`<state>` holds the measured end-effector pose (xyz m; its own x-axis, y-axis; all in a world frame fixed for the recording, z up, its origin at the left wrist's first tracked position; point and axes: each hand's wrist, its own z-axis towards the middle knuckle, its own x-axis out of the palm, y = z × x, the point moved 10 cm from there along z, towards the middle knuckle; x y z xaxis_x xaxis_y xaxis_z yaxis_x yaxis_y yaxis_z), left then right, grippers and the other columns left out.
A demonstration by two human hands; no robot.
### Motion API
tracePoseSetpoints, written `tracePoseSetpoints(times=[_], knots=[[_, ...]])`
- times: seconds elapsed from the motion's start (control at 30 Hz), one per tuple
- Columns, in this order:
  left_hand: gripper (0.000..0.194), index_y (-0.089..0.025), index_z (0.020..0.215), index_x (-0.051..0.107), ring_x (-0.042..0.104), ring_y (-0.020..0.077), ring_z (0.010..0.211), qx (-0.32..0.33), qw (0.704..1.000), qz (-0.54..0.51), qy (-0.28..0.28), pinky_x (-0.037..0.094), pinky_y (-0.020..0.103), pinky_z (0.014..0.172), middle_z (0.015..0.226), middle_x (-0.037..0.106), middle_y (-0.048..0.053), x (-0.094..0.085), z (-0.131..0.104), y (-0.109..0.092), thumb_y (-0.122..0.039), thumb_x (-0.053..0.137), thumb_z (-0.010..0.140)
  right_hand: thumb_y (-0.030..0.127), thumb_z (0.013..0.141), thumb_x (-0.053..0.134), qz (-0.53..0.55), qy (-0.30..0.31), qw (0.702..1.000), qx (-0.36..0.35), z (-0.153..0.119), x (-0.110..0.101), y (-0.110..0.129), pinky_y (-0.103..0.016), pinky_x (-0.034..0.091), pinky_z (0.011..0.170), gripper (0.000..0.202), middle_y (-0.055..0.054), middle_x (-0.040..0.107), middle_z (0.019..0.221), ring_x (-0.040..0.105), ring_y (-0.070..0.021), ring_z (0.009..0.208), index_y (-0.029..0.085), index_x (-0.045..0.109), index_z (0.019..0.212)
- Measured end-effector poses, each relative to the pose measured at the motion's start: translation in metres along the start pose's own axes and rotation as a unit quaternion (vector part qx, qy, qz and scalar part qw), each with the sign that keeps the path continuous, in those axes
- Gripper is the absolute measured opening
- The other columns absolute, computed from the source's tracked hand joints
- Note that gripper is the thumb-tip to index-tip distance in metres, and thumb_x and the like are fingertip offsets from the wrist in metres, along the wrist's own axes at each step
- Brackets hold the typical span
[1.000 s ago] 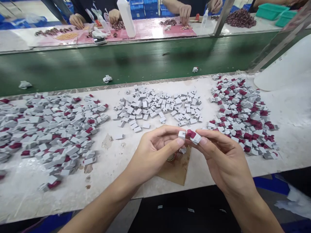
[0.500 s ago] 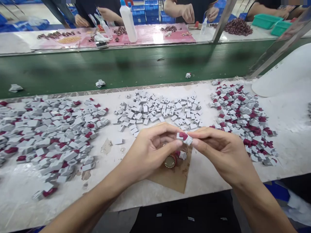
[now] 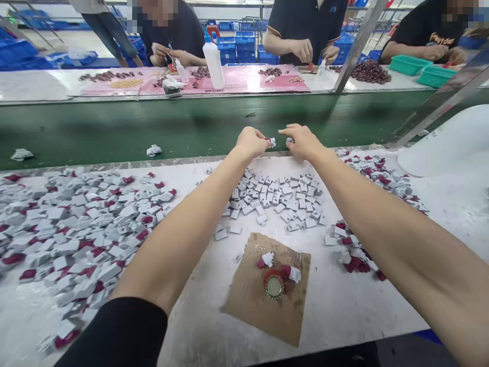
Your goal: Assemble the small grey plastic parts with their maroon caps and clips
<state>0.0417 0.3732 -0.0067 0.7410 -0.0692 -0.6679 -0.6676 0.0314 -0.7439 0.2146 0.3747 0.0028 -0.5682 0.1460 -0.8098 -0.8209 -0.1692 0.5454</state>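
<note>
My left hand reaches over the far edge of the table and pinches a small grey-and-maroon plastic piece. My right hand is beside it at the green belt, index finger stretched out and thumb apart. Between those fingers lies another small grey piece, partly hidden; a firm grip on it does not show. Nearer me, a brown cardboard square carries a bottle cap with a red rim and two grey-and-maroon pieces, one left and one right.
Loose grey blocks lie mid-table. Grey-and-maroon pieces form a left heap and a right heap, partly behind my right arm. Along the green belt sit small pieces. A metal post and co-workers stand beyond.
Both hands have moved forward from above the cardboard to the belt and come apart. The piece they both pinched is no longer between them. My view has tilted up, and the cardboard is uncovered.
</note>
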Motion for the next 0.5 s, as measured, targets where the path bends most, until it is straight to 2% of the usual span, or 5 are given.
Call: tracePoseSetpoints(times=[0.13,0.23,0.33,0.43,0.5], knots=[[0.02,-0.018,0.109,0.08,0.076,0.0335,0.108,-0.023,0.998,0.058,0.026,0.062,0.048,0.098,0.112,0.082,0.018,0.014,0.02,0.001,-0.015,0.078,0.09,0.008,0.085,0.075,-0.011,0.021,1.0,0.018,0.009,0.004,-0.003,-0.056,0.056,0.12,0.026,-0.016,0.089,0.12,0.078,-0.0408,0.124,0.017,0.092,0.102],[0.049,-0.017,0.132,0.077,0.064,0.0447,0.139,-0.012,0.993,0.116,0.034,0.055,0.058,0.114,0.139,0.076,0.024,0.009,0.008,-0.003,-0.013,0.08,0.083,0.008,0.089,0.073,0.008,-0.006,0.999,0.039,-0.01,-0.018,-0.001,-0.052,0.06,0.114,0.033,-0.019,0.089,0.117,0.081,-0.0379,0.118,0.011,0.09,0.116],[0.062,-0.02,0.141,0.076,0.054,0.0444,0.151,0.043,0.985,0.15,0.069,0.046,0.058,0.125,0.152,0.069,0.021,-0.001,-0.023,-0.011,-0.011,0.078,0.08,0.011,0.094,0.073,0.052,-0.027,0.996,0.064,-0.054,-0.053,-0.001,-0.046,0.068,0.094,0.041,-0.019,0.089,0.114,0.086,-0.0336,0.104,0.009,0.086,0.132],[0.052,-0.023,0.133,0.082,0.059,0.0423,0.143,0.111,0.966,0.18,0.146,0.049,0.057,0.122,0.139,0.075,0.015,-0.005,-0.06,-0.01,-0.016,0.075,0.083,0.024,0.094,0.084,0.16,-0.025,0.982,0.092,-0.12,-0.083,-0.004,-0.042,0.069,0.074,0.025,-0.014,0.09,0.096,0.089,-0.0338,0.093,0.017,0.091,0.117],[0.046,-0.022,0.132,0.083,0.061,0.0429,0.138,0.141,0.953,0.204,0.176,0.051,0.059,0.12,0.132,0.077,0.015,-0.006,-0.078,-0.004,-0.022,0.072,0.087,0.033,0.092,0.09,0.213,-0.015,0.971,0.107,-0.168,-0.094,-0.005,-0.041,0.068,0.065,0.025,-0.012,0.089,0.087,0.089,-0.0335,0.085,0.021,0.092,0.114]])
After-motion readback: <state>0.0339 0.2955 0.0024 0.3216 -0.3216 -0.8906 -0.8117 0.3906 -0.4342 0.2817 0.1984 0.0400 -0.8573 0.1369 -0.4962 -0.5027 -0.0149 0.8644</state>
